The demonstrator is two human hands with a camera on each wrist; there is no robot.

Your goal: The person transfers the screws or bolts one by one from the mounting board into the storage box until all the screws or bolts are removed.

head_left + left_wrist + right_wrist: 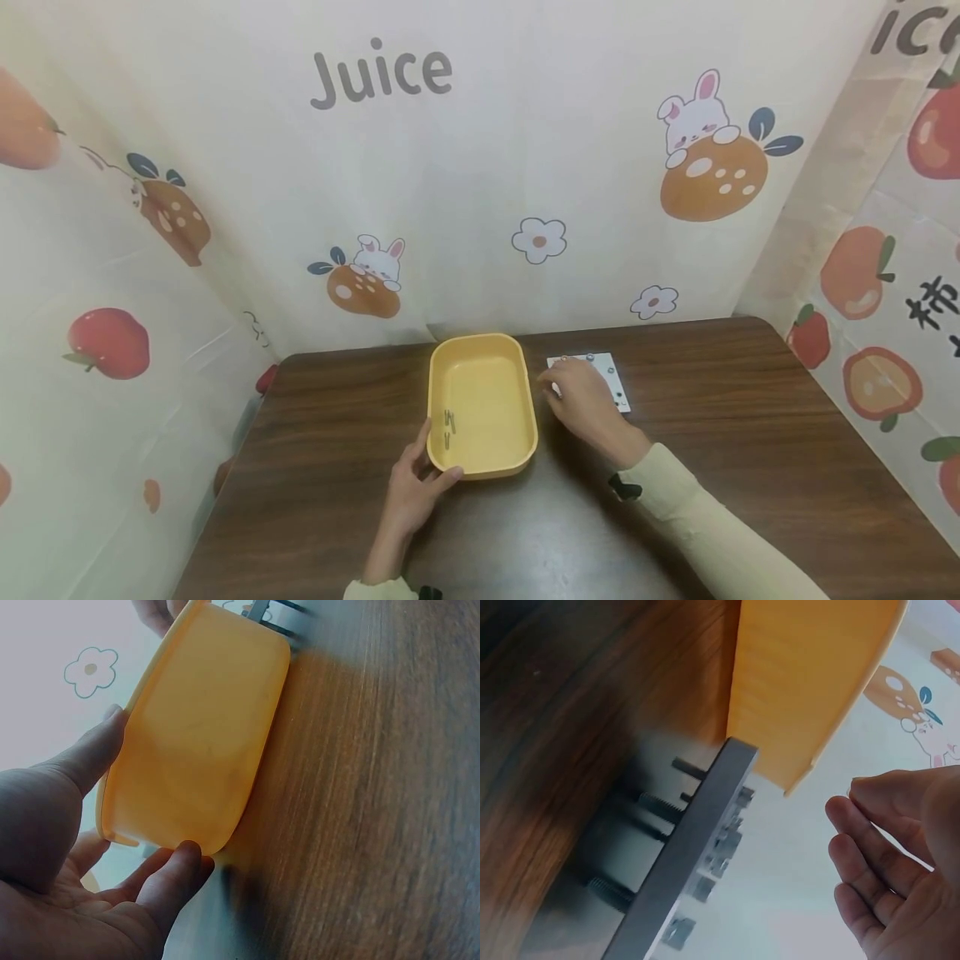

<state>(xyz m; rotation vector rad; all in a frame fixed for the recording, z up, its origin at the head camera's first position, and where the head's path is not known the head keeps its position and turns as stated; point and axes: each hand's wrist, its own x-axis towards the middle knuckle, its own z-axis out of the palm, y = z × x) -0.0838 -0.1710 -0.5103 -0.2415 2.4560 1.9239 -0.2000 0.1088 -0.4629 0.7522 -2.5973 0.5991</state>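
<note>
My left hand holds the near left corner of a yellow plastic tray, thumb at the rim and fingers against the outer side. Several thin metal pins or screws lie along the left inside of the tray. My right hand is over the left part of a white-topped plate, to the right of the tray. Its thumb and index fingertips come together; whether something tiny sits between them is unclear. Metal nuts or bolt heads stand on the plate's top, and threaded shanks stick out below it.
The brown wooden table carries the tray and plate near its back edge. Behind it and at both sides hang white curtains printed with fruit, rabbits and flowers. The tray's right wall stands close to the plate's left edge.
</note>
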